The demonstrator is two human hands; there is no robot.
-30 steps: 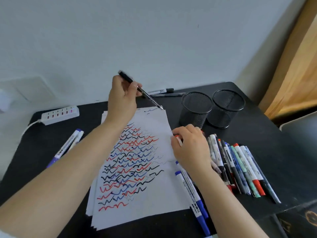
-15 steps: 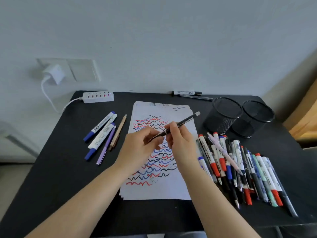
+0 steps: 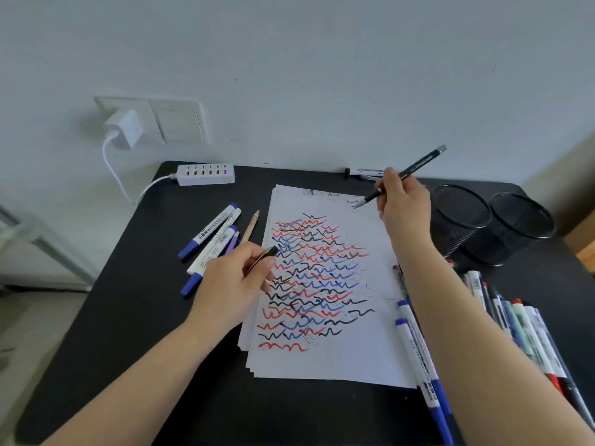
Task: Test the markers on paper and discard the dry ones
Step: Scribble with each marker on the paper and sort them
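Note:
A stack of white paper (image 3: 351, 355) covered in red, blue and black squiggles lies on the black table (image 3: 135, 333). My right hand (image 3: 402, 204) grips a thin black pen (image 3: 415, 167), its tip touching the paper's top right corner. My left hand (image 3: 235, 281) pinches the pen's black cap (image 3: 273, 251) at the paper's left edge. Several markers (image 3: 515, 323) lie in a pile at the right. Two blue markers (image 3: 418, 352) lie along the paper's right edge.
Two black mesh pen cups (image 3: 463, 217) stand at the back right. Several blue markers and a pencil (image 3: 212, 239) lie left of the paper. A white power strip (image 3: 206, 174) sits at the back left. A marker (image 3: 363, 171) rests by the wall.
The cap has come off the black pen: my left hand took it left, and my right hand carried the pen up to the paper's top right corner.

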